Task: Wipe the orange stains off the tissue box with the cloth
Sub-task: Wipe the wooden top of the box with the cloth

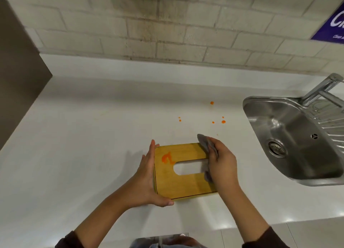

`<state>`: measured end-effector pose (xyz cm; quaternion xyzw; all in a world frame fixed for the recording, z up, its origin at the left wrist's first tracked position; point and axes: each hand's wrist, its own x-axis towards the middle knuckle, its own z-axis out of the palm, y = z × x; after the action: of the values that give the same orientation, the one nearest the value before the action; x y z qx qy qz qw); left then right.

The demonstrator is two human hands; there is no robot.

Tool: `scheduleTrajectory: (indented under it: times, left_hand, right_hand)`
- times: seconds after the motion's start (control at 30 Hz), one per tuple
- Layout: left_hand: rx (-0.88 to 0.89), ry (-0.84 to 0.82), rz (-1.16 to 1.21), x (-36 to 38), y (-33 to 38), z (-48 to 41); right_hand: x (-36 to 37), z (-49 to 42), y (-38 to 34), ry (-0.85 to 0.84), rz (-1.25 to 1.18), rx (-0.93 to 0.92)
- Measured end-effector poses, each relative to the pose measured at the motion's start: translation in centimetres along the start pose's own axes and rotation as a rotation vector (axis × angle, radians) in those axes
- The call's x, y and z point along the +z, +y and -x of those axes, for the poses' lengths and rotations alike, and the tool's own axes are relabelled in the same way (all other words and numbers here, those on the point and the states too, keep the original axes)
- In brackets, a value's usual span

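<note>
A tissue box with a wooden top (186, 184) and an oval slot sits on the white counter in front of me. An orange stain (167, 158) marks its top near the far left corner. My left hand (149, 177) presses flat against the box's left side, thumb along the near edge. My right hand (221, 162) grips a grey cloth (205, 145) and rests it on the right part of the box top, beside the slot. The stain lies apart from the cloth.
Several small orange drops (217, 120) dot the white counter (83, 136) beyond the box. A steel sink (290, 136) with a tap (320, 89) sits to the right. A brick wall runs along the back; a dark panel stands at left.
</note>
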<state>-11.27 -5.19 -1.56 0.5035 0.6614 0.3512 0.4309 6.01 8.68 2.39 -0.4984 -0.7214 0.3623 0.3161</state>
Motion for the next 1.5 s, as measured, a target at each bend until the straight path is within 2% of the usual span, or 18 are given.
scheduleTrajectory:
  times: [0.07,0.3,0.47,0.7,0.93,1.13,1.2,1.23,1.27,1.4,1.5]
  left_hand:
    - [-0.004,0.007,0.004,0.1,-0.1,0.0]
    - [-0.021,0.040,0.040,0.3,-0.1,-0.2]
    - [-0.021,0.023,0.121,0.4,-0.7,-0.1]
    - [-0.017,0.035,0.195,0.7,-1.2,-0.1]
    - [0.015,0.064,0.198,0.9,-1.3,0.0]
    - [0.067,0.073,0.144,0.5,-1.1,0.2]
    - [0.058,0.091,0.109,0.3,-0.9,0.3]
    - [0.053,0.092,0.098,0.2,-0.8,0.3]
    - [0.046,0.090,0.091,0.2,-0.7,0.4]
    - [-0.007,0.077,0.049,0.0,-0.3,0.4]
    - [-0.011,0.070,0.032,0.0,-0.4,0.2]
  right_hand:
    - [0.9,0.4,-0.2,-0.024,0.088,-0.081]
    - [3.9,2.0,-1.7,-0.212,0.185,-0.194]
    - [5.8,2.9,-2.6,-0.338,0.166,-0.239]
    - [5.7,3.2,-3.1,-0.363,0.173,-0.392]
    - [4.1,3.2,-2.4,-0.544,0.111,-0.448]
    - [3.0,3.4,-2.0,-0.623,0.086,-0.487]
    - [2.6,3.2,-2.3,-0.656,-0.002,-0.413]
    - [2.4,3.1,-2.5,-0.666,-0.093,-0.312]
    - [2.1,2.8,-2.8,-0.642,-0.216,-0.177]
    - [1.2,1.5,-4.1,-0.375,-0.803,0.364]
    - [0.3,1.7,-4.9,-0.423,-1.236,0.642]
